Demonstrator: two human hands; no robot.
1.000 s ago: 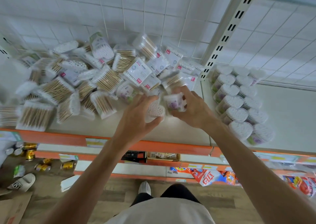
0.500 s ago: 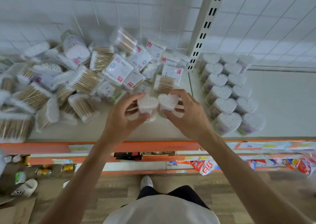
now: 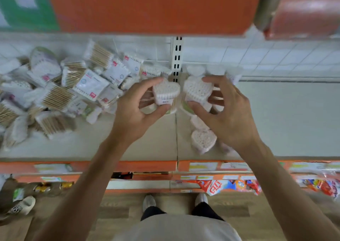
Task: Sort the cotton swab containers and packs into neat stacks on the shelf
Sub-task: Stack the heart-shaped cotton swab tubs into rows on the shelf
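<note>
My left hand (image 3: 136,110) grips a heart-shaped cotton swab container (image 3: 165,91) between thumb and fingers, held above the shelf (image 3: 276,123). My right hand (image 3: 228,115) grips a second heart-shaped container (image 3: 197,90) just to the right of it. Both are lifted over the seam between two shelf sections. Under my right hand stands a row of heart-shaped containers (image 3: 203,142), partly hidden. A loose pile of swab packs (image 3: 60,91), some with wooden sticks, covers the left part of the shelf.
An orange upper shelf edge (image 3: 147,7) hangs close overhead. A slotted white upright (image 3: 177,57) divides the back wall. Bare shelf lies to the right. Lower shelves hold snack packets (image 3: 230,184); cans (image 3: 53,185) and a shoe (image 3: 22,205) lie on the floor at left.
Both hands have carried their heart containers to the right and further back, now over the row of hearts. The view has tilted, bringing the upper shelf into sight.
</note>
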